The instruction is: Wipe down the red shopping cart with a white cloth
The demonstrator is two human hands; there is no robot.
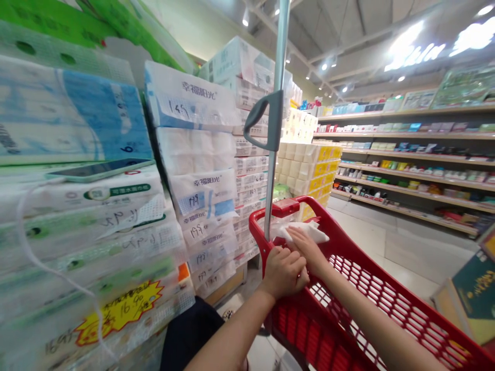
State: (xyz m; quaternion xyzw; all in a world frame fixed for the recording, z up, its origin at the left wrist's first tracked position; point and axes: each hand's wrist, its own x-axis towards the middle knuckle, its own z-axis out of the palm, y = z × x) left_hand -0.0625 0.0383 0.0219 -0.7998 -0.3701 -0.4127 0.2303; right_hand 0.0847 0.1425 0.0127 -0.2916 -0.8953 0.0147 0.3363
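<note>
A red plastic shopping basket (379,299) with a lattice wall stands in front of me, and a grey metal pull handle (274,123) rises from its near rim. My left hand (283,271) is closed around the red rim at the base of that handle. My right hand (307,247) lies flat, fingers stretched out, pressing a white cloth (309,230) against the basket's rim just beyond the left hand.
Tall stacks of wrapped tissue packs (201,180) with handwritten prices fill the left side. A phone (98,170) lies on one pack. Yellow tissue packs (309,165) stand ahead. Store shelves (410,159) line the right, with a tiled aisle floor (386,247) between.
</note>
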